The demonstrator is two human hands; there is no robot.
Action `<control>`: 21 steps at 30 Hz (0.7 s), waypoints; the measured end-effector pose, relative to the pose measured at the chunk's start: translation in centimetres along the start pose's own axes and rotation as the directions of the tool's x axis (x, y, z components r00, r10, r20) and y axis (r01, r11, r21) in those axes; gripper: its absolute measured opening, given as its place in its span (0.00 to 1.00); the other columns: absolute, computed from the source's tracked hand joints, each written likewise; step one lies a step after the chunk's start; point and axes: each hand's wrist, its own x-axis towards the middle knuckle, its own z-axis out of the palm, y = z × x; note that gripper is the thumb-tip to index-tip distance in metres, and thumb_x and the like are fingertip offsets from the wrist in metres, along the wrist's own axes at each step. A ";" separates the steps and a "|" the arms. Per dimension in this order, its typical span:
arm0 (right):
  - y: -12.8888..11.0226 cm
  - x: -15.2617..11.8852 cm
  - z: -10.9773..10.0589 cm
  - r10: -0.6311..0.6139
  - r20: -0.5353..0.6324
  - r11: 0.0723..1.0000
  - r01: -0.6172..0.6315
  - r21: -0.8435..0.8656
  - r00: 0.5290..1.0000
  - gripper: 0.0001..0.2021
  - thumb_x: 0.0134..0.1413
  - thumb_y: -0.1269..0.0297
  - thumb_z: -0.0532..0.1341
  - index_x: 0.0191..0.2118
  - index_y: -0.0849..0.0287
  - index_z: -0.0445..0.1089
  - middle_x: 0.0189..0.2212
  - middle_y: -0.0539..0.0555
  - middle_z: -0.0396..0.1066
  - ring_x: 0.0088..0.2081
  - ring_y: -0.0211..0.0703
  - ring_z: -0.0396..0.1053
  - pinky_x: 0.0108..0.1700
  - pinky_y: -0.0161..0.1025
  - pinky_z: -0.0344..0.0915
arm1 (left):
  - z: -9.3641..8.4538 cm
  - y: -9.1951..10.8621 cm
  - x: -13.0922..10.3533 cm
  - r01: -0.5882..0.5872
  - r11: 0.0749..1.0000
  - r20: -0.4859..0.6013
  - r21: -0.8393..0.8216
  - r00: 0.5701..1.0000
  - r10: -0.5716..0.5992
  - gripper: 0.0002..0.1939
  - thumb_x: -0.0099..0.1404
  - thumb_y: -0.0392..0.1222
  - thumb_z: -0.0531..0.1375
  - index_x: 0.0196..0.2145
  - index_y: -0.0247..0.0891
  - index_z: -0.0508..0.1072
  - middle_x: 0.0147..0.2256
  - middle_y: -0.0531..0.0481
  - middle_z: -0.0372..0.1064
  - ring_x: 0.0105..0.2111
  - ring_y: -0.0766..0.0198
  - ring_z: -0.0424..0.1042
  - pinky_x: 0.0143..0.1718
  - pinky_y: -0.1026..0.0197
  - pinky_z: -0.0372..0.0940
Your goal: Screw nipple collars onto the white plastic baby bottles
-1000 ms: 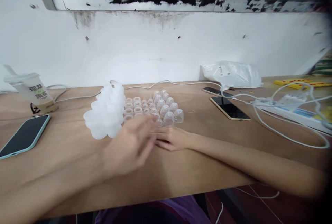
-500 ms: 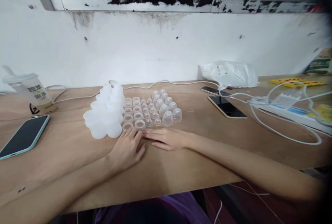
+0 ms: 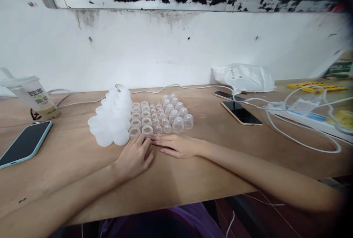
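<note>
My left hand (image 3: 134, 157) rests on the wooden table, thumb apart, its fingertips at the near edge of the clear screw rings (image 3: 147, 130). Beside it my right hand (image 3: 179, 146) lies flat with fingers stretched out, their tips meeting the left fingers. Neither hand holds anything. In front of them stand rows of parts that look like baby bottle pieces. Translucent white bottles (image 3: 113, 120) are at the left, then the rings in two columns. Clear nipples (image 3: 158, 128) follow in two columns. Clear domed caps (image 3: 178, 124) make up the right side.
A drink cup (image 3: 38, 100) and a phone in a pale blue case (image 3: 26, 144) are at the left. To the right lie two more phones, the nearer one gold-edged (image 3: 242, 113), a white plastic bag (image 3: 244, 77) and a power strip (image 3: 311, 115) with looping white cables.
</note>
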 end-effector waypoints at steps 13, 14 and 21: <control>-0.3 -1.2 -0.4 0.051 0.025 0.999 -0.051 0.011 0.998 0.22 0.57 0.65 0.47 0.57 0.62 0.48 0.58 0.55 0.46 0.59 0.36 0.40 0.60 0.42 0.43 | -1.0 -1.9 -1.3 -0.245 0.945 0.248 -0.218 0.922 0.297 0.31 0.62 0.47 0.46 0.58 0.35 0.39 0.59 0.41 0.36 0.58 0.55 0.40 0.56 0.51 0.47; -0.2 -1.1 -0.3 0.056 0.021 0.998 -0.057 0.009 0.998 0.22 0.57 0.65 0.47 0.57 0.62 0.49 0.58 0.55 0.45 0.59 0.37 0.40 0.59 0.42 0.43 | -1.1 -2.1 -1.3 -0.276 0.935 0.277 -0.223 0.902 0.332 0.32 0.62 0.49 0.46 0.58 0.35 0.37 0.60 0.41 0.33 0.58 0.54 0.38 0.56 0.50 0.45; -0.2 -0.8 -0.2 0.066 -0.003 0.997 -0.066 -0.033 0.998 0.20 0.56 0.66 0.47 0.55 0.64 0.54 0.57 0.56 0.48 0.58 0.37 0.43 0.59 0.41 0.45 | -1.3 -2.4 -1.1 -0.312 0.925 0.322 -0.216 0.872 0.369 0.35 0.61 0.52 0.46 0.58 0.38 0.32 0.60 0.43 0.26 0.58 0.53 0.31 0.56 0.48 0.41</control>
